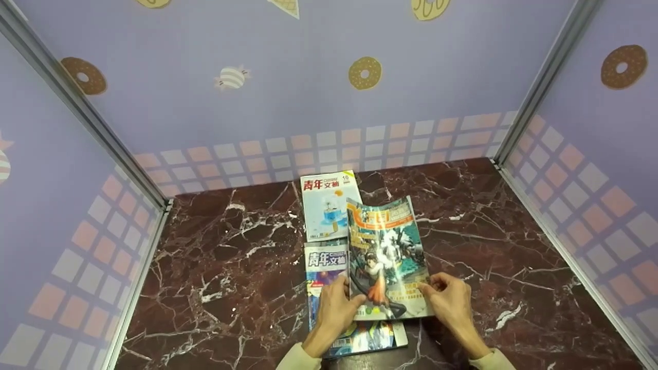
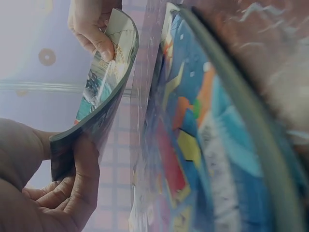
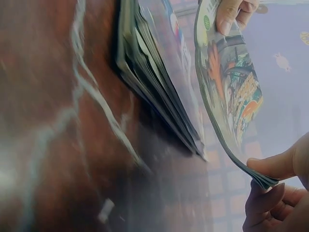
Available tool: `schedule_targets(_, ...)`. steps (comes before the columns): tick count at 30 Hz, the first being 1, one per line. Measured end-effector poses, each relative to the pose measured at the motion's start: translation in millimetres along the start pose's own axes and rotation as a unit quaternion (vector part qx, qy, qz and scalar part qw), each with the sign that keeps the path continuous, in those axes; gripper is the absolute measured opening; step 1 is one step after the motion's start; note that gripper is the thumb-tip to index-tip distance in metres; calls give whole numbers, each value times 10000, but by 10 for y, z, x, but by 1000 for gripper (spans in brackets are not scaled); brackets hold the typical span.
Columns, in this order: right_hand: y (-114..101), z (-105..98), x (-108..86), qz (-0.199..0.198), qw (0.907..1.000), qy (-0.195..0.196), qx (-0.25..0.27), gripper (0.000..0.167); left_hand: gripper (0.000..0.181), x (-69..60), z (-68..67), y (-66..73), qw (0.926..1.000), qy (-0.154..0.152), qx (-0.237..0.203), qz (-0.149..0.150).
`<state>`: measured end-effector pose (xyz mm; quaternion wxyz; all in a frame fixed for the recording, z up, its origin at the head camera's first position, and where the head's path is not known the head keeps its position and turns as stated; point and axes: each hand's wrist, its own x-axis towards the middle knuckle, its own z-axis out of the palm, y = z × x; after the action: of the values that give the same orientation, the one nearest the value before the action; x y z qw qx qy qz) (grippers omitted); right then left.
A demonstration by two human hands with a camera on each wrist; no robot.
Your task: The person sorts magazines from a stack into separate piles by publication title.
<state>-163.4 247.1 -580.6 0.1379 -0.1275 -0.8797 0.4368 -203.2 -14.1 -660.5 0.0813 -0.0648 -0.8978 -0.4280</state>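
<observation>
Both hands hold a magazine [image 1: 388, 257] with an orange title and a comic-style figure on its cover. My left hand [image 1: 336, 303] pinches its lower left edge, thumb on the cover and fingers beneath. On the opposite edge my right hand [image 1: 452, 298] grips it the same way, as the right wrist view shows. The held magazine bows between the hands and is lifted above a stack of magazines [image 2: 193, 140] on the table. A magazine with a purple cover [image 1: 324, 262] lies partly hidden under it. Behind that lies a white-covered magazine [image 1: 326, 205], its right part overlapped in the head view.
The dark red marble-patterned table [image 1: 231, 288] extends to both sides of the magazines. Purple panels with printed doughnuts and checks [image 1: 288, 103] enclose it at the back, left and right. Metal posts [image 1: 545, 77] stand at the back corners.
</observation>
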Motion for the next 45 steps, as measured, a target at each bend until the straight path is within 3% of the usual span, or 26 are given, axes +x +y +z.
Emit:
schedule_targets(2, 0, -37, 74, -68, 9999, 72, -54, 18, 35, 91, 34, 61, 9995, 99, -103, 267)
schedule_targets(6, 0, -107, 213, -296, 9991, 248, -178, 17, 33, 198, -61, 364, 9960, 178, -400, 781)
schedule_targets(9, 1, -162, 307, -415, 9982, 363, -245, 17, 28, 225, -227, 703, 9960, -81, -627, 630)
schedule_targets(12, 7, -216, 405, -475, 9974, 463, -299, 17, 26, 296, -279, 908, 9967, -262, -682, 358)
schedule_targets(14, 10, -256, 475, -491, 9968, 543, -309, 16, 28, 420, -120, 818, 9973, -175, -501, 506)
schedule_targets(19, 2, -341, 688, -655, 9946, 717, -366, 15, 33, 854, 444, 381, 9966, 118, -78, 813)
schedule_targets(22, 2, -369, 832, -755, 9934, 750, -426, 14, 32, 1028, 566, 371, 9971, 116, 100, 741)
schedule_targets(24, 12, -382, 912, -774, 9930, 736, -501, 14, 32, 1049, 481, 541, 9968, 133, 179, 771)
schedule_targets(28, 31, -403, 1037, -798, 9924, 729, -593, 14, 31, 988, 169, 1017, 9983, -48, 280, 514)
schedule_targets(31, 35, -395, 1142, -874, 9912, 778, -619, 15, 29, 1024, 86, 1172, 9988, -227, 310, 317)
schedule_targets(34, 35, -365, 1266, -957, 9896, 819, -690, 14, 30, 1165, 170, 1104, 9986, -326, 253, 336)
schedule_targets(41, 33, -262, 1565, -1182, 9858, 764, -917, 14, 35, 1712, 803, 427, 9976, -499, 403, 254)
schedule_targets(45, 37, -205, 1720, -1248, 9844, 761, -976, 12, 41, 1823, 803, 459, 9973, -620, 363, 145)
